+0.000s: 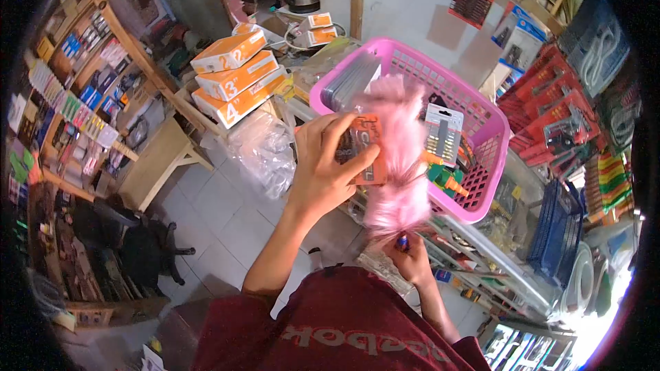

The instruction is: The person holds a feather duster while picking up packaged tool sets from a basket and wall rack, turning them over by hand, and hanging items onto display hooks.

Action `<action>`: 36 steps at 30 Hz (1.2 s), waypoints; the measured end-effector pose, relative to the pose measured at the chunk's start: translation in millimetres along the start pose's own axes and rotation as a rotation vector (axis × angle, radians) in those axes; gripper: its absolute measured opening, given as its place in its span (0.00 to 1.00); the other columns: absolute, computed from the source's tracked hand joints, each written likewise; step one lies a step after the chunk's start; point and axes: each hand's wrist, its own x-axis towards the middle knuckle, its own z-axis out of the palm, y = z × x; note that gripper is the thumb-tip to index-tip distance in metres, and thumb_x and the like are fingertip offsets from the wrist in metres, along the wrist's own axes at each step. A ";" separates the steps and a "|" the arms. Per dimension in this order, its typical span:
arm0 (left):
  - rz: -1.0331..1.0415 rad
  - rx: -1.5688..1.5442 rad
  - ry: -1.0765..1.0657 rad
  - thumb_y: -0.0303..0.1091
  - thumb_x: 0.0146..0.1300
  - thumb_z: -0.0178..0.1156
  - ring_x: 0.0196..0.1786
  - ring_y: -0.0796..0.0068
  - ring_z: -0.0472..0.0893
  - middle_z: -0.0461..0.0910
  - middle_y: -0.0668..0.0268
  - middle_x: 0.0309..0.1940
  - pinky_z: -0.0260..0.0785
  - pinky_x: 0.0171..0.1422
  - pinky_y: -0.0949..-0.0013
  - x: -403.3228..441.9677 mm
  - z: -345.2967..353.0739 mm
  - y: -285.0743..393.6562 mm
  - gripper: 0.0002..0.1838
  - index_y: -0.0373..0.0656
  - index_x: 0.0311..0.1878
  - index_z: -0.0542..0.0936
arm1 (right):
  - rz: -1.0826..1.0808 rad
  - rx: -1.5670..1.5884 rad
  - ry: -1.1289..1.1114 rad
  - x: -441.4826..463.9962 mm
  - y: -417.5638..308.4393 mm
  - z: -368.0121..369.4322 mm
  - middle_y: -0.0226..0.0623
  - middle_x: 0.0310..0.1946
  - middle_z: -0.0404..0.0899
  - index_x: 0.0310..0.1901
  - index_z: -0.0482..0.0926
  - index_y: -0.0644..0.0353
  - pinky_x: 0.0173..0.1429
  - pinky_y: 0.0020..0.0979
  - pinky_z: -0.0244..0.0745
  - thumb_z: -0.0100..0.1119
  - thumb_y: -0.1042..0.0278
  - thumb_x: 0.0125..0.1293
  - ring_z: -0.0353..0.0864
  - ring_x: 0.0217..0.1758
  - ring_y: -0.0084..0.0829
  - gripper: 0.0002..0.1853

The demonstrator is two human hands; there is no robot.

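My left hand [326,161] is closed on an orange-and-dark flat packet [368,168], thumb across its front. In my right hand [410,261] is the blue-tipped handle of a fluffy pink duster [399,165]. Its fibres are blurred and lie against the packet's right side. Behind both hands stands a pink plastic basket [491,120]. Inside it are a stack of clear packs [350,86], a carded set of small brass-coloured bits [443,134] and a green-and-orange nozzle-like item [447,182]. The duster hides part of the basket's contents.
Orange-and-white boxes [237,86] are piled left of the basket, above crumpled clear plastic bags [261,154]. The basket rests on a glass counter [505,261]. Blue baskets [557,233] and hanging red packs [560,113] are at right. A wooden bench [155,165] and shelves stand left.
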 end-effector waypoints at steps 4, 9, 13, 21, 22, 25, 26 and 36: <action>-0.185 -0.096 0.082 0.22 0.25 0.67 0.59 0.52 0.65 0.64 0.58 0.61 0.58 0.59 0.51 -20.2 -10.0 4.8 0.33 0.53 0.45 0.78 | 0.157 0.332 0.020 1.5 13.6 -3.7 0.25 0.27 0.71 0.31 0.74 0.60 0.31 0.21 0.62 0.58 0.78 0.57 0.67 0.28 0.17 0.03; -0.385 -0.480 0.206 0.21 0.37 0.61 0.58 0.53 0.69 0.68 0.56 0.58 0.63 0.61 0.55 -61.9 -8.0 3.0 0.25 0.45 0.46 0.75 | 0.058 0.130 -0.309 10.9 27.5 9.3 0.34 0.36 0.76 0.44 0.76 0.65 0.48 0.27 0.71 0.55 0.82 0.60 0.74 0.44 0.26 0.10; -0.766 -1.659 0.535 0.25 0.46 0.56 0.62 0.45 0.69 0.64 0.48 0.63 0.63 0.66 0.47 -89.6 -23.7 8.6 0.27 0.38 0.54 0.68 | 0.313 0.089 -0.230 23.7 4.0 16.6 0.29 0.25 0.73 0.31 0.77 0.63 0.37 0.28 0.70 0.58 0.75 0.59 0.71 0.31 0.20 0.02; -0.747 -1.908 0.920 0.33 0.45 0.51 0.57 0.41 0.73 0.72 0.47 0.56 0.68 0.60 0.43 -120.9 -77.8 14.4 0.33 0.45 0.61 0.67 | -0.171 -0.248 -0.580 5.5 4.8 48.3 0.27 0.20 0.70 0.26 0.75 0.62 0.30 0.26 0.62 0.63 0.74 0.55 0.65 0.25 0.20 0.06; -0.671 -1.938 0.914 0.33 0.45 0.51 0.57 0.42 0.73 0.72 0.46 0.56 0.68 0.60 0.43 -123.5 -82.4 16.3 0.33 0.44 0.60 0.67 | -0.182 -0.265 -0.628 8.4 2.1 48.4 0.31 0.24 0.74 0.32 0.76 0.63 0.34 0.27 0.66 0.63 0.74 0.55 0.70 0.29 0.23 0.05; -0.761 -1.808 0.941 0.31 0.47 0.51 0.56 0.43 0.74 0.70 0.47 0.57 0.68 0.59 0.45 -142.8 -88.6 20.6 0.28 0.44 0.56 0.69 | -0.165 -0.217 -0.674 17.7 -1.9 42.8 0.40 0.35 0.82 0.42 0.78 0.64 0.44 0.30 0.75 0.64 0.74 0.55 0.80 0.40 0.29 0.12; -0.803 -1.753 0.942 0.30 0.47 0.51 0.56 0.42 0.73 0.69 0.47 0.59 0.68 0.59 0.46 -148.9 -89.3 22.3 0.26 0.44 0.55 0.69 | -0.140 -0.065 -0.603 12.5 -0.7 45.9 0.38 0.30 0.79 0.39 0.78 0.64 0.39 0.30 0.71 0.62 0.73 0.56 0.77 0.35 0.29 0.09; -0.997 -1.307 0.928 0.28 0.50 0.54 0.46 0.60 0.79 0.76 0.54 0.48 0.74 0.51 0.59 -156.9 -94.7 38.4 0.27 0.42 0.57 0.67 | -0.548 -0.327 -0.385 4.0 48.4 69.0 0.46 0.27 0.77 0.38 0.77 0.65 0.36 0.40 0.68 0.59 0.71 0.58 0.75 0.29 0.43 0.08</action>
